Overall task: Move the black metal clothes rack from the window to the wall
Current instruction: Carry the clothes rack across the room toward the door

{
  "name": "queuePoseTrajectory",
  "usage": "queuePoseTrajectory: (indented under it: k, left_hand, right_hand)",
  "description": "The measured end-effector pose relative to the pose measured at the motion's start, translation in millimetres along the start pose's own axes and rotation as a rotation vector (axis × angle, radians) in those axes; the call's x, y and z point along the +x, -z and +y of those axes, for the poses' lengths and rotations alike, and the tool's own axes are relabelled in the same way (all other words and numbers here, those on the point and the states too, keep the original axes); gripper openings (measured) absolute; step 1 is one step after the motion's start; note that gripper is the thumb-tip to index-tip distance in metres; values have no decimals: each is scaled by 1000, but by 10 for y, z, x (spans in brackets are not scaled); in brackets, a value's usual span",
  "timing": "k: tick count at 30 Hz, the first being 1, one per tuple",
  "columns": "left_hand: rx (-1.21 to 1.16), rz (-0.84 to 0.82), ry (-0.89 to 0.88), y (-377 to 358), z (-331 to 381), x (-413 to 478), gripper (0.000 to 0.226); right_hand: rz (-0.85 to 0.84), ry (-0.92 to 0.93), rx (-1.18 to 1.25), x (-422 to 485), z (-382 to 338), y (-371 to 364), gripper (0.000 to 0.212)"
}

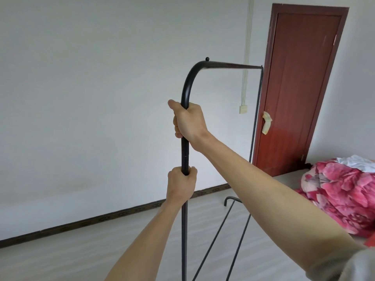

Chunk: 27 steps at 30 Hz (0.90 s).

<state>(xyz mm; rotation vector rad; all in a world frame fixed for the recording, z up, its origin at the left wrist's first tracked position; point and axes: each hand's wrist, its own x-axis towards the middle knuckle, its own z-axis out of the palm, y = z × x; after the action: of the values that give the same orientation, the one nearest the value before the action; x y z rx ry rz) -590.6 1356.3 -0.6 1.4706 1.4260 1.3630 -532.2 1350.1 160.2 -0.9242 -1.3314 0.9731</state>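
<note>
While no brand, label or writing can be read anywhere in view, I can make out the grip clearly. My right hand (188, 120) is wrapped tight round the near upright of the rack (185, 153), just under its curved top corner, thumb pointing up along the tube and fingers curled round the far side. My left hand (181, 184) is clenched on the same upright lower down, apart from the right, fingertips showing round the right of the tube. From the corner, the top bar runs away to the far upright, which stands in front of the door (298, 88). Thin lower rods cross the floor (101, 240) near the bed (288, 179), where a floral quilt (341, 195) lies bunched. Beyond the rack is the white wall (91, 88), well apart from it.
</note>
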Motion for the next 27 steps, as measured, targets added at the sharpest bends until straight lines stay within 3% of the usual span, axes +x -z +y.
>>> queuePoseTrajectory:
  k: [10, 15, 23, 27]
  left_hand:
    - [68, 66, 99, 1124, -527, 1415, 37]
    - [215, 77, 92, 1664, -794, 2033, 34]
    - [387, 39, 64, 2110, -1050, 2552, 43]
    - [392, 48, 14, 2186, -1185, 2543, 36]
  right_hand:
    - [-100, 65, -178, 1102, 493, -1237, 22]
    - [-162, 116, -241, 1619, 825, -1801, 15]
    - [-204, 197, -341, 2137, 1109, -2193, 16]
    - [-206, 209, -282, 2230, 1224, -2288, 16]
